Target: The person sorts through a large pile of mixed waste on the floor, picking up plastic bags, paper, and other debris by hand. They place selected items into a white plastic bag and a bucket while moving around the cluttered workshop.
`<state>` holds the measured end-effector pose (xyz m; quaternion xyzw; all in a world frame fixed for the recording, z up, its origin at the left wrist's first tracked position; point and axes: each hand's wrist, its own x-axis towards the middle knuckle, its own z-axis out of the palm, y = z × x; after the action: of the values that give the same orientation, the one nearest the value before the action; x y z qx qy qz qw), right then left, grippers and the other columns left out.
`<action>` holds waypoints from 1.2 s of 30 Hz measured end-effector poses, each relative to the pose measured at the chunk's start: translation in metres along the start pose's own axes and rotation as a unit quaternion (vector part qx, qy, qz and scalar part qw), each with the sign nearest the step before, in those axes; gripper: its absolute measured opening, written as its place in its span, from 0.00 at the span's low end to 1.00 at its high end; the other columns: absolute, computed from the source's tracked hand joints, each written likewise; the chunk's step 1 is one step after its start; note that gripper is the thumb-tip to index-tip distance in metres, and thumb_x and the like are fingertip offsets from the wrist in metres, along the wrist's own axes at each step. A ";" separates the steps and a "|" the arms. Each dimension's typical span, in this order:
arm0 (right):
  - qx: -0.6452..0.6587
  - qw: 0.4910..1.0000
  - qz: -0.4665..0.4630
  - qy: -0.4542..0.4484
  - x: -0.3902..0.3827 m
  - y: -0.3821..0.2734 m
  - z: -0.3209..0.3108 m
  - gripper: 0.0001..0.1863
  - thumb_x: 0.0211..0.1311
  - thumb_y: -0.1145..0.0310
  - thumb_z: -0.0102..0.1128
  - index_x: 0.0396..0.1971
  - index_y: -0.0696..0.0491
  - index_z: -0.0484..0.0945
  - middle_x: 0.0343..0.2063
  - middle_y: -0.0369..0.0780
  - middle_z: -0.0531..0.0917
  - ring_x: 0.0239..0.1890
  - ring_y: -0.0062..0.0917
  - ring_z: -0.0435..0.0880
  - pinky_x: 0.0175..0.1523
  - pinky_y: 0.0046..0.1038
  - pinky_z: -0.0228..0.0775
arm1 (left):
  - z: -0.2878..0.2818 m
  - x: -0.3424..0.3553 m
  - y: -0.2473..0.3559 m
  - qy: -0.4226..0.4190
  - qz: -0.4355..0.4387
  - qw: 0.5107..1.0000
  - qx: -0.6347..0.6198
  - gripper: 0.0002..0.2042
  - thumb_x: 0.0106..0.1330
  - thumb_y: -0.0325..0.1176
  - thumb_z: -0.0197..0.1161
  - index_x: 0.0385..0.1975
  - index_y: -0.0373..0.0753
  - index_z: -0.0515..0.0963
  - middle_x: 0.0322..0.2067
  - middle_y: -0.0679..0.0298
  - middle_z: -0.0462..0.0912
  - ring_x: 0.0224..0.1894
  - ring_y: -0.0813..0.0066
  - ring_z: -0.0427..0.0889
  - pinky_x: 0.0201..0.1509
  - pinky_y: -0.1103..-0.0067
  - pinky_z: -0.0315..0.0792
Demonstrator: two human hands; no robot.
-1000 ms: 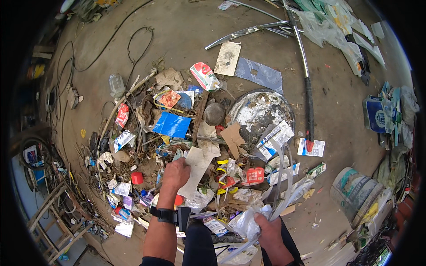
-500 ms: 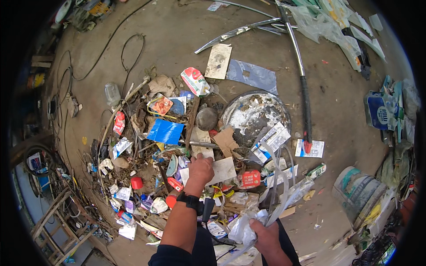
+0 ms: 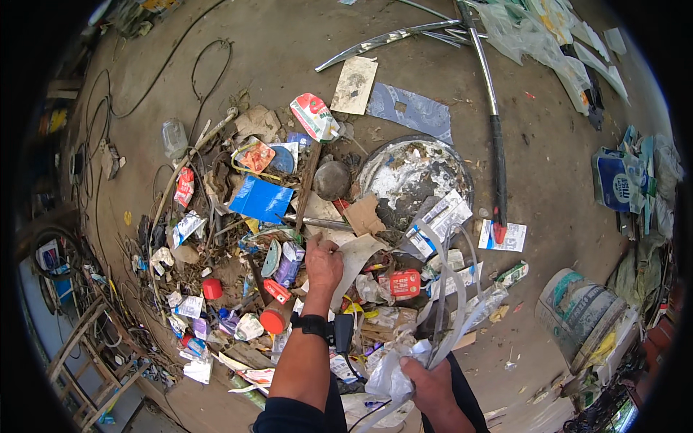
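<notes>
Over the middle of a litter heap, my left hand is closed at the left edge of a thin off-white sheet, which curls up to the right of my fingers. Near the lower edge my right hand grips a crumpled white plastic bag together with long translucent plastic strips that arch upward. Beside my left hand lie a purple packet, a red-lidded jar and a red box. Beyond it are a brown cardboard piece and a metal tube.
A round dark lid caked with white stuff lies beyond the heap. A long black-and-chrome rod stands out to its right. A dirty bucket lies tipped at the right. A blue panel and a wooden stick rest on the heap.
The off-white sheet lay flat under my left hand and is now bent and turned up at its edge. My right hand keeps its hold on the bag and strips. The view has shifted slightly.
</notes>
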<state>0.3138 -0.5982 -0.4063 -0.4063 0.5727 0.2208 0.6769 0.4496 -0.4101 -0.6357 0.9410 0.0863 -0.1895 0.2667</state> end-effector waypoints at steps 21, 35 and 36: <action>0.006 0.999 -0.033 -0.003 -0.005 -0.003 -0.003 0.09 0.55 0.73 0.67 0.35 0.59 0.78 0.30 0.33 0.80 0.30 0.15 0.77 0.36 0.22 0.70 | 0.012 0.006 -0.010 -0.101 -0.235 0.947 -0.194 0.11 0.57 0.30 0.66 0.37 0.31 0.82 0.28 0.61 0.84 0.27 0.75 0.80 0.34 0.76 0.74; 0.035 0.998 -0.057 -0.006 -0.003 -0.017 -0.010 0.13 0.56 0.73 0.65 0.40 0.59 0.77 0.33 0.34 0.80 0.33 0.16 0.78 0.39 0.23 0.72 | -0.121 -0.113 0.030 -0.042 -0.046 0.987 -0.151 0.06 0.60 0.24 0.63 0.36 0.33 0.78 0.27 0.61 0.82 0.28 0.71 0.79 0.33 0.76 0.72; 0.035 0.998 -0.053 -0.010 -0.003 -0.018 -0.010 0.13 0.56 0.73 0.65 0.40 0.59 0.76 0.33 0.34 0.80 0.33 0.16 0.78 0.39 0.23 0.72 | -0.138 -0.126 0.034 -0.037 0.003 0.996 -0.084 0.05 0.60 0.24 0.63 0.36 0.34 0.78 0.28 0.57 0.82 0.29 0.65 0.80 0.33 0.73 0.73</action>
<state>0.3210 -0.6156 -0.3984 -0.4094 0.5509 0.1687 0.7074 0.3860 -0.3725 -0.4600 0.9079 0.0897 -0.2151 0.3486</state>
